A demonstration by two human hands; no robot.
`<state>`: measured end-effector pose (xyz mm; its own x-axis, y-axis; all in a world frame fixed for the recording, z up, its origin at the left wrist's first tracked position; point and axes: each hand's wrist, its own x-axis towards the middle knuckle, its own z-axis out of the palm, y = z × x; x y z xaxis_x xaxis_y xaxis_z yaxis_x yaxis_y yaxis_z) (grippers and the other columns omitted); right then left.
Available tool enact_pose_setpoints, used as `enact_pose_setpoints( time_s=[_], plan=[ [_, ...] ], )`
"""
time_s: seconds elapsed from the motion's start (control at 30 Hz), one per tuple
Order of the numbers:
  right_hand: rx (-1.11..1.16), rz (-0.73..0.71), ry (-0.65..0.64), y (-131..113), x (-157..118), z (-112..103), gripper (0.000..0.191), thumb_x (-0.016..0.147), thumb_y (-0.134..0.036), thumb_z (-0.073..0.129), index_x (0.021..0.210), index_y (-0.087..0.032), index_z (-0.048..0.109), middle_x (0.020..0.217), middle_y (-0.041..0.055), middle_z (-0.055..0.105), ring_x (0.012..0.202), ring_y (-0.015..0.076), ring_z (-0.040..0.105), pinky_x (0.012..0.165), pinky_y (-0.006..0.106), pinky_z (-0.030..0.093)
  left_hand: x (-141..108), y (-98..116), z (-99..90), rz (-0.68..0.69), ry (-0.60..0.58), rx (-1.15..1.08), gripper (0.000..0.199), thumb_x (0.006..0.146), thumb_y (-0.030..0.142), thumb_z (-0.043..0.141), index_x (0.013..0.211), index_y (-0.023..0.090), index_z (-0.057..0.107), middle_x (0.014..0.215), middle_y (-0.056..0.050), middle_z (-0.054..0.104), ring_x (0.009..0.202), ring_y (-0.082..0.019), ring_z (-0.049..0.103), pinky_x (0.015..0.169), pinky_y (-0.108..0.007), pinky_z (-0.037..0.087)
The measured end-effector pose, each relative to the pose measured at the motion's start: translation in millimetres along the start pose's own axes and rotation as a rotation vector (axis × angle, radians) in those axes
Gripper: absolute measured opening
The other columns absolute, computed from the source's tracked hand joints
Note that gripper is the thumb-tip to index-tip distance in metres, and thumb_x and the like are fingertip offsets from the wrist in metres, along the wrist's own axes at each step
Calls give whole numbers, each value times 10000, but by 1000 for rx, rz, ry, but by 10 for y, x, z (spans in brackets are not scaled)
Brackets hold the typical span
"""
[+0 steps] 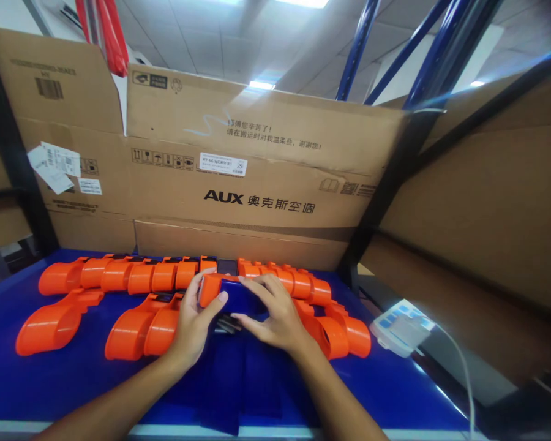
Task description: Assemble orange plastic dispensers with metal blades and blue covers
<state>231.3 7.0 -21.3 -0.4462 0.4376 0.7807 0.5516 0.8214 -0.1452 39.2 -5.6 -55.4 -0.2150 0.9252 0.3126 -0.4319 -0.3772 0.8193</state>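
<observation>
Near the middle of the blue work surface, my left hand (pixel 191 327) is closed around the left end of an orange curved plastic piece (pixel 210 290), thumb on its front. A dark blue flat strip (pixel 239 297) covers the piece's right part. My right hand (pixel 278 309) pinches that strip from the right, with fingers along its top edge and thumb below. Just under the hands lie small dark pieces (pixel 228 324) that I cannot make out. More dark blue strips (pixel 227 380) are spread between my forearms, down to the front edge.
Orange band-shaped plastic parts (pixel 141 278) stand in rows at the left, and more orange parts (pixel 302 285) at the right. A white power strip (pixel 401 327) with a cable lies at the right edge. Cardboard (pixel 257 177) walls the back, beside a black post (pixel 386 177).
</observation>
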Motion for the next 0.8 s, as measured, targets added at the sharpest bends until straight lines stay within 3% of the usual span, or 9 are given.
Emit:
enact_pose_setpoints(
  time_s=[0.4,0.8],
  plan=[
    [39,24,-9,-39,5,-13,670,834,-424,810,1451,-291,586,1132,124,659,1074,322,644,944,522,566,-2,-11,-29,-4,-5,6,576,742,347,869,1247,279,601,1132,-22,713,975,-221,705,917,-350,563],
    [48,20,-11,-69,16,-26,648,824,-423,820,1416,-265,610,1141,132,665,1058,317,650,943,522,565,-4,14,-34,-7,9,-6,536,726,319,881,1183,272,605,1060,8,686,963,-188,670,933,-317,535]
  ],
)
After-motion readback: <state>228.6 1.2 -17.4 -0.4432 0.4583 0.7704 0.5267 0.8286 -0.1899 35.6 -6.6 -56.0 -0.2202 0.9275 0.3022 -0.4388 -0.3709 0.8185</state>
